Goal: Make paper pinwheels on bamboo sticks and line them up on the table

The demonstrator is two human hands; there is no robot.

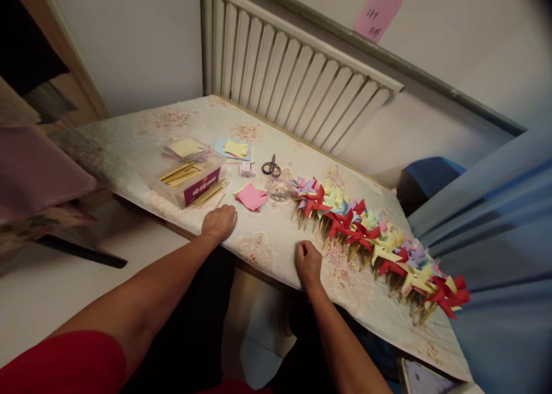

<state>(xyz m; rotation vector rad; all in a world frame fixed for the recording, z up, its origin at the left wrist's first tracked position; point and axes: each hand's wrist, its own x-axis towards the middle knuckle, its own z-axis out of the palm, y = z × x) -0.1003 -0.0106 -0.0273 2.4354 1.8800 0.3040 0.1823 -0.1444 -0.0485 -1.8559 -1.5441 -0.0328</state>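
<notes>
- Wooden sticks [183, 174] fill a clear box [202, 187] at ten o'clock from the left hand, with a few loose ones lying beside the box near the table's front edge.
- Left hand [219, 221] rests knuckles-up on the floral tablecloth [267, 244], fingers curled under, holding nothing that shows; one loose stick lies just at its eleven o'clock.
- Pink paper squares [251, 197] sit at one o'clock from that hand, with scissors [271, 167] beyond them at twelve.
- Right hand [307, 263] presses on the cloth at the table's edge, fingers bent narrow; whether it pinches anything I cannot tell.
- Paper pinwheels [371, 238] lie in a row running toward four o'clock, the nearest just beside the right hand.
- Risk, as I judge it: both hands bear on the cloth at the overhang, so a tug could drag it and slide the pinwheels or loose sticks off the edge.
</notes>
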